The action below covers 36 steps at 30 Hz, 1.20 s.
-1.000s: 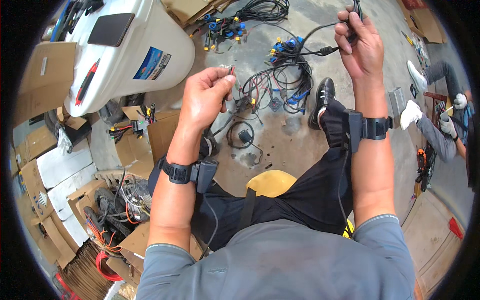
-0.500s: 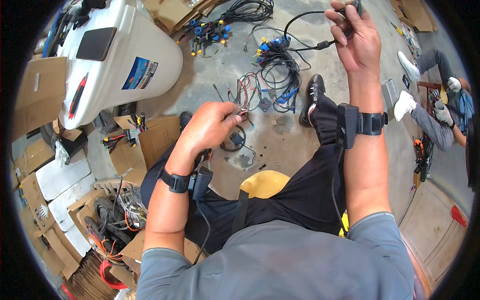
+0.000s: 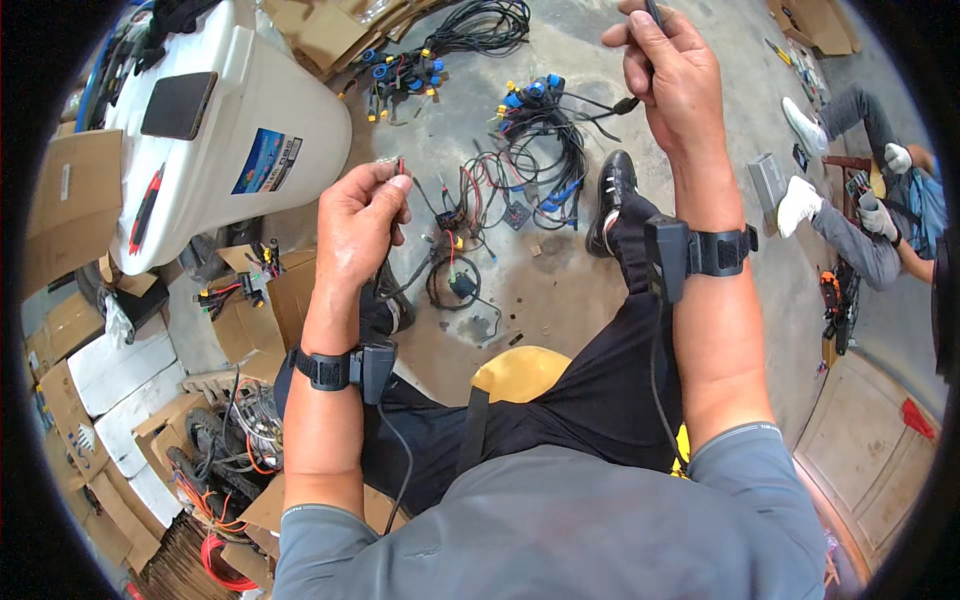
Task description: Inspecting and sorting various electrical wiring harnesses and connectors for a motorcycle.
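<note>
A black cable (image 3: 653, 13) is pinched in the raised right hand (image 3: 682, 85), apparently to separate it from the cable pile (image 3: 565, 155) on the floor (image 3: 580, 300). The left hand (image 3: 362, 215) pinches a red wire (image 3: 402, 166) at thumb and forefinger, likely for fine control.

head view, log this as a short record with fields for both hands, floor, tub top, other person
left hand: pinches a thin red wire
right hand: closed around a black cable near the top edge
floor: cable bundle with blue and yellow connectors
white tub top: smartphone, red-and-black hand tool
other person: at right, wearing white gloves
</note>
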Each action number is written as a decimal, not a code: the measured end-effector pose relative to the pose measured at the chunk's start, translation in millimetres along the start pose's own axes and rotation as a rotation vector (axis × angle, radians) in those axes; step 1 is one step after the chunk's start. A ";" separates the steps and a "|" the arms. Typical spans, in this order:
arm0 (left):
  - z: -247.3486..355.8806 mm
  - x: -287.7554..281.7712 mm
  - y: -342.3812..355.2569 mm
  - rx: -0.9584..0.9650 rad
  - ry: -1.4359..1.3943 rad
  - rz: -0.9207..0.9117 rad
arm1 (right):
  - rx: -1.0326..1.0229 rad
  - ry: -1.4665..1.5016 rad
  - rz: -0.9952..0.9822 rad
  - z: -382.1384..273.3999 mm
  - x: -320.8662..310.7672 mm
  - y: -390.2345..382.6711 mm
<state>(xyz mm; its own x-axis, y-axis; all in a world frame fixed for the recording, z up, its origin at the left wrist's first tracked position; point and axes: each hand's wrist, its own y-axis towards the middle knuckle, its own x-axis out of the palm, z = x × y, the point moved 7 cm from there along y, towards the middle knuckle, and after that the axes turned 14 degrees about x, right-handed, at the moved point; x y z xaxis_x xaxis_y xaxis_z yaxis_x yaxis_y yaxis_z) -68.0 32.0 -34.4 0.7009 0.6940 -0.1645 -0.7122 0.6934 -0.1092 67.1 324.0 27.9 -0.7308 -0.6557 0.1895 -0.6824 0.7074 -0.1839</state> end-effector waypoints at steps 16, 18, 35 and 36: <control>33.4 -53.6 7.0 0.345 -0.330 0.352 | 0.415 -0.205 -0.485 75.4 100.5 -51.4; 36.9 -49.0 7.3 0.387 -0.356 0.327 | 0.531 -0.196 -0.545 94.6 114.0 -68.3; 89.0 63.8 -71.2 1.115 0.255 -0.257 | 0.552 -0.284 -0.460 138.5 134.8 -77.1; 90.1 67.9 -76.2 1.120 0.246 -0.255 | 0.550 -0.291 -0.454 141.3 132.1 -75.3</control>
<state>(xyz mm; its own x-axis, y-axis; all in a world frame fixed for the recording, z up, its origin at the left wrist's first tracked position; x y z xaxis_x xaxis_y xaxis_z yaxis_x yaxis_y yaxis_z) 37.2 43.7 51.0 0.7047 0.5395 -0.4609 -0.0350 0.6752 0.7368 20.1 146.8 -69.4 -0.2997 -0.9473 0.1133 -0.7688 0.1694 -0.6166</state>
